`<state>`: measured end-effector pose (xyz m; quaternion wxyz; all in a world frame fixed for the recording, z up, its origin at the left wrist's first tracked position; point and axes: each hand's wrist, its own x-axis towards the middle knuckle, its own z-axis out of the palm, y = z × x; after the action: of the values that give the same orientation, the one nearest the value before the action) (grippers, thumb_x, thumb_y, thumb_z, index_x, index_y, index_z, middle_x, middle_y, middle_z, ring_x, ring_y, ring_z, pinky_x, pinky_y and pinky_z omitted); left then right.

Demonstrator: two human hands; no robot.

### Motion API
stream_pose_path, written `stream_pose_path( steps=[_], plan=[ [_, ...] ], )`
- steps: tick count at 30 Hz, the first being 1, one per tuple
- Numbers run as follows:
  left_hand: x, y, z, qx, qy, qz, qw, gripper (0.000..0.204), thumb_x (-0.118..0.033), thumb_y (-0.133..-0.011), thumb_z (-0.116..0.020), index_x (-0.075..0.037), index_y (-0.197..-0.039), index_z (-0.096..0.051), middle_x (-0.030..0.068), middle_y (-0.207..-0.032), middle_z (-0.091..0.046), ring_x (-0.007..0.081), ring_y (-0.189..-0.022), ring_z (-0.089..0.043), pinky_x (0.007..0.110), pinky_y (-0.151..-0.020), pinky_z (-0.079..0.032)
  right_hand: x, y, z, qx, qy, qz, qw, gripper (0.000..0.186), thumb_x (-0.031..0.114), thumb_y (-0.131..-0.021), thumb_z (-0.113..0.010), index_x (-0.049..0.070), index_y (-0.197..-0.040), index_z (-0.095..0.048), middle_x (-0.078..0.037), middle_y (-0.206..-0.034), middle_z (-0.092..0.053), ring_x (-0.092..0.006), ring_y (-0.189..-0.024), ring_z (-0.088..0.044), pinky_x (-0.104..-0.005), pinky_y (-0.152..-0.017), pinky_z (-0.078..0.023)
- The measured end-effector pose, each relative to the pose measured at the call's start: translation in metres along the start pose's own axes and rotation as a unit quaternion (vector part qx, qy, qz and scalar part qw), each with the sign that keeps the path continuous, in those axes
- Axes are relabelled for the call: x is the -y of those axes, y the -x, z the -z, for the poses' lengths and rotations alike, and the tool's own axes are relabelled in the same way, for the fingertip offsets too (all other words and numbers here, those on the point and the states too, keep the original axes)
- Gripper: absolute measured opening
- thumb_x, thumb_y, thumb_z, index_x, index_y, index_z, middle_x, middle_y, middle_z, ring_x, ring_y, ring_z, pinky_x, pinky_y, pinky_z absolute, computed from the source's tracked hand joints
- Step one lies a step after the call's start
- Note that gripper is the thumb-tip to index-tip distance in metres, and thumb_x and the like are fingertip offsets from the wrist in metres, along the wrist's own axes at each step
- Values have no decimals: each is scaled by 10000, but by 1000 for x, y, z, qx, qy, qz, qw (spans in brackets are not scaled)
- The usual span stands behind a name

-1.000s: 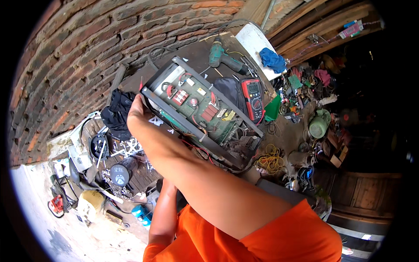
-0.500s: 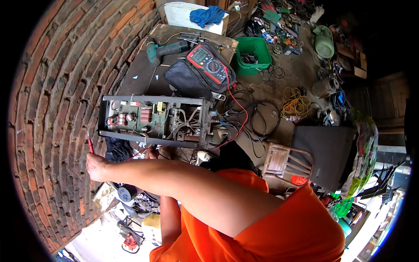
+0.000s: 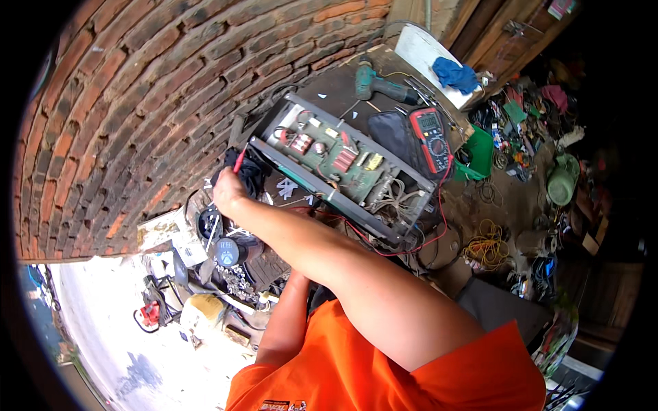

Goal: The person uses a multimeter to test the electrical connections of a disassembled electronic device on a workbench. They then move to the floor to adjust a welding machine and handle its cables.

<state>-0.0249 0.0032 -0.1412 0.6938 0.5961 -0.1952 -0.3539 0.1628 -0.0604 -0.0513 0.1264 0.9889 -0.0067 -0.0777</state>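
Observation:
My right hand (image 3: 229, 192) is closed around a slim red test probe (image 3: 240, 159), whose tip points up beside the left corner of an opened metal device case (image 3: 301, 171). The probe's tip appears apart from the circuit board (image 3: 336, 152) inside. My left forearm (image 3: 286, 322) rises from below and passes behind my right arm, which hides the left hand. Beyond the case lies a red and grey multimeter (image 3: 432, 140). A red lead (image 3: 444, 219) runs from it around the case's right end. Bundled grey wires (image 3: 394, 200) fill that end of the case.
A brick wall (image 3: 157, 103) stands close on the left. Behind the case are a teal drill (image 3: 384, 88) and a dark pouch (image 3: 391, 130). A green bucket (image 3: 476, 154) stands right of the multimeter. A black-lidded container (image 3: 228, 252) and loose parts lie left of my forearms.
The view has turned, so the case now looks slanted and farther right. My right hand keeps the probe near the case's left end. Part of my left hand showed earlier; now it is hidden.

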Motion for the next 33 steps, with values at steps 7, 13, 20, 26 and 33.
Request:
stream_pose_path(
  steps=[7, 13, 20, 26, 33],
  plan=[
    [18, 11, -8, 26, 37, 42, 998, 181, -15, -920, -590, 42, -1087, -631, 127, -1104, -663, 232, -1000, -646, 313, -881, -505, -14, -49, -86, 309, 344, 41, 886, 601, 545, -879, -563, 39, -1201, -598, -98, -1064, -677, -252, -926, -625, -429, -703, -405],
    [25, 11, 4, 7, 51, 57, 997, 175, -13, -922, -587, 43, -1082, -631, 131, -1102, -663, 233, -1002, -646, 313, -883, -504, -9, -68, -124, 523, 435, 20, 733, 470, 489, -951, -454, 44, -981, -602, -103, -889, -629, -239, -694, -489, -430, -649, -372],
    [30, 7, 10, 16, 52, 70, 996, 168, -11, -925, -583, 44, -1075, -632, 136, -1100, -664, 235, -1003, -646, 313, -886, -502, -35, -68, -155, 596, 431, 49, 676, 345, 299, -958, -494, 9, -1067, -646, -137, -1068, -674, -338, -930, -617, -583, -883, -441],
    [29, 7, 9, 13, 50, 73, 996, 162, -9, -927, -579, 45, -1070, -633, 139, -1098, -664, 236, -1004, -646, 314, -888, -500, -53, -36, -97, 549, 437, 110, 704, 299, 207, -925, -540, 28, -1129, -667, -134, -1167, -675, -333, -1071, -633, -609, -976, -435],
    [29, 10, 7, 16, 45, 77, 996, 156, -7, -929, -576, 45, -1064, -634, 144, -1095, -664, 237, -1006, -646, 314, -891, -498, -53, -34, -101, 544, 409, 77, 729, 273, 215, -908, -568, 45, -1092, -679, -100, -1109, -696, -315, -1005, -657, -607, -919, -468]
  ],
)
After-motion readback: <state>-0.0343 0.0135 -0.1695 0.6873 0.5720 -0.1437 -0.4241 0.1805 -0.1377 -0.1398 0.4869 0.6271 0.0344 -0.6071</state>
